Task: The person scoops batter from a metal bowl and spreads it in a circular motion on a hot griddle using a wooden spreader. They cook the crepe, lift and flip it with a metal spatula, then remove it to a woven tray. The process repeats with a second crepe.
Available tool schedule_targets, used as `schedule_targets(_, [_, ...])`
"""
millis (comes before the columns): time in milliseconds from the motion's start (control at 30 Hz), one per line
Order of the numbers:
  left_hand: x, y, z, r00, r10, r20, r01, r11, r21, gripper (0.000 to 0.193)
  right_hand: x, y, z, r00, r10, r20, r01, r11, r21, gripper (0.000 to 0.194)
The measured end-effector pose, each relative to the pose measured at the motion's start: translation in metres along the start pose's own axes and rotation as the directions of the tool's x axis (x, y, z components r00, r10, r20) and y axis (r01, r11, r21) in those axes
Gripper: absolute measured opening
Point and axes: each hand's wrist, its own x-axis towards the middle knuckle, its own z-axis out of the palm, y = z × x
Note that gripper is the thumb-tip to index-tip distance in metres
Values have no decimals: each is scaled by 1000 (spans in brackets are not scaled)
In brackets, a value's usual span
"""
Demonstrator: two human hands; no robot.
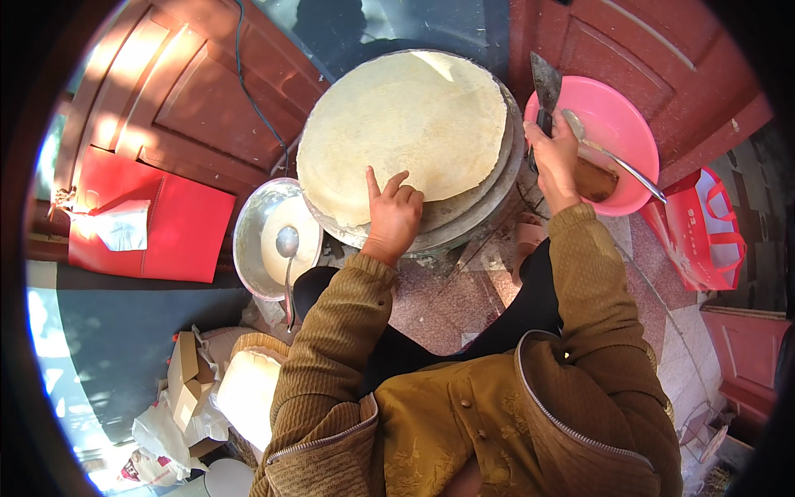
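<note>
A large, thin, pale round flatbread lies on a round griddle, off-centre so that the griddle's near right part shows. My left hand is at the flatbread's near edge. Two of its fingers stretch over the top and the others bend at the rim; the thumb is hidden, so a pinch on the edge cannot be made out. Right of the griddle, my right hand grips the black handle of a metal scraper, blade pointing away from me. A dark strip beneath that hand is unclear.
A pink basin at right holds a long-handled utensil and a brown block. At left, a metal bowl contains pale batter and a ladle. Stacked flatbreads lie lower left. A red bag stands right.
</note>
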Motion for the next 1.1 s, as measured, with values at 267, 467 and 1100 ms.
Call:
schedule_targets(267, [4, -4, -2, 996, -37, -77, 35, 999, -21, 6, 1, 1, -3, 1000, 24, -3, -24, 999, -33, 50])
schedule_targets(467, [9, -9, -4, 993, -72, -98, 72, 997, -12, 5, 0, -2, -2, 1000, 25, 4, -25, 999, -23, 52])
schedule_targets(1100, [31, -27, -21, 973, -142, -181, 133, 989, -57, 5, 1, -1, 0, 999, -40, -20, 40, 999, -22, 50])
